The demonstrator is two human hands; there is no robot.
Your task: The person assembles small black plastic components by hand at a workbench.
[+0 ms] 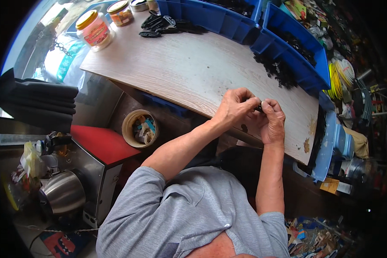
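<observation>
Over the near right edge of the wooden table point(172, 64), my two hands meet at the fingertips. A small black part point(259, 108) shows between them, mostly covered by the fingers, so its exact kind is hidden. My left hand point(235, 104) pinches it from one side with thumb and forefinger. From the other side, the thumb and curled fingers of my right hand point(272, 121) close on it. Beyond them lies a loose pile of small black parts point(279, 72) against a blue bin point(305, 71).
Flat black oval pieces point(163, 25) lie at the far left of the table, near a yellow-lidded jar point(93, 30). Another blue bin point(210, 17) lines the back. A light blue tray point(325, 146) hangs by the right edge. Below stands a waste bucket point(127, 129).
</observation>
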